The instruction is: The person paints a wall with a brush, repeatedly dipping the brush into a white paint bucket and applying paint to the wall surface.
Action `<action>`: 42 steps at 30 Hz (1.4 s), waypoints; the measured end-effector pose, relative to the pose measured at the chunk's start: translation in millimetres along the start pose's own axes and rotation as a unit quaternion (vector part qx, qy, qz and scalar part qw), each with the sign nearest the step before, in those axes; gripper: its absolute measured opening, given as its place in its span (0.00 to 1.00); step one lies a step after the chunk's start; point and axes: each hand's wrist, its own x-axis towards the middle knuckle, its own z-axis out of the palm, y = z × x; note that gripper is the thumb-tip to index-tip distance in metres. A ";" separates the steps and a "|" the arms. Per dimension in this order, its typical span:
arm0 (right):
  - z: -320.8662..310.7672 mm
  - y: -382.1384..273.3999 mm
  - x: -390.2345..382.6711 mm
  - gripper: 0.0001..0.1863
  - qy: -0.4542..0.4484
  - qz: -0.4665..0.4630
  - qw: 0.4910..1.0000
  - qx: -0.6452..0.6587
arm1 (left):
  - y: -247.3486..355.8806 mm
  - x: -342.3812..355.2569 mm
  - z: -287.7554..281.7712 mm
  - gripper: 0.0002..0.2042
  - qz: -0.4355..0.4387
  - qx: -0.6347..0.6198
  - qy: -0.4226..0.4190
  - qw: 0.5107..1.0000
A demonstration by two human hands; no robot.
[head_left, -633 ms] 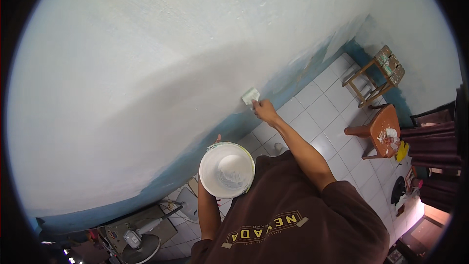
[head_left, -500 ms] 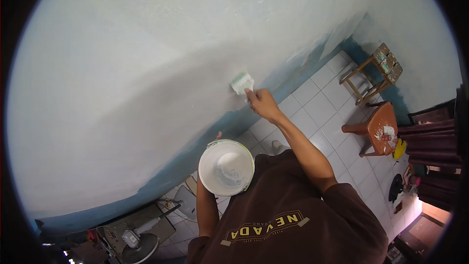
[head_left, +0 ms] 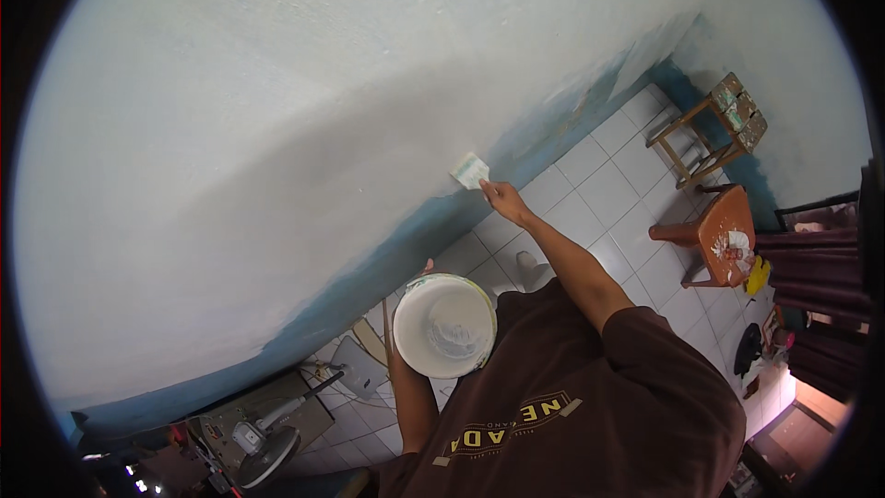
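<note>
My right hand grips a wide paintbrush by its handle. White paint coats the brush head, which lies against the wall just above where the white area gives way to blue. Close to my body, my left hand holds a white bucket that tilts toward me. Only a fingertip of that hand shows past the rim; the bucket hides the rest. Inside, whitish paint smears the bottom.
An unpainted blue strip runs along the wall's foot above white floor tiles. At right stand a paint-spotted wooden stool and an orange plastic stool bearing a crumpled white thing. A standing fan is at lower left, dark curtains at right.
The brush and my right hand have moved down the wall and slightly right, closer to the blue strip. The bucket has shifted a little right and down in the picture.
</note>
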 end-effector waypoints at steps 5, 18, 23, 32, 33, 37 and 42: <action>2.2 32.5 9.4 0.33 0.055 0.167 0.977 -0.125 | -21.2 -3.5 -0.2 0.19 -0.046 -0.124 -0.061 0.989; 13.2 -256.2 -76.6 0.28 0.057 -0.131 0.990 -0.009 | -28.8 -5.7 12.9 0.14 -0.063 -0.095 -0.209 0.971; 21.4 -132.4 -28.3 0.25 0.116 -0.125 0.984 -0.054 | -35.8 -13.0 13.7 0.30 0.098 -0.094 -0.226 0.965; 1.2 -41.2 -7.5 0.28 0.035 0.171 0.983 -0.057 | -58.6 22.0 -54.9 0.28 0.137 -0.070 -0.107 0.982; -4.4 -67.6 -5.6 0.28 0.028 0.151 0.988 -0.028 | -57.3 20.5 -48.8 0.28 0.134 -0.071 -0.109 0.982; -21.9 -192.5 -40.5 0.29 0.017 0.045 0.998 0.033 | -37.3 -2.6 2.1 0.19 0.113 -0.051 -0.123 0.985; -43.3 -309.2 -77.3 0.29 -0.013 -0.077 0.996 0.050 | -27.9 -16.2 37.8 0.14 0.071 -0.053 -0.099 0.991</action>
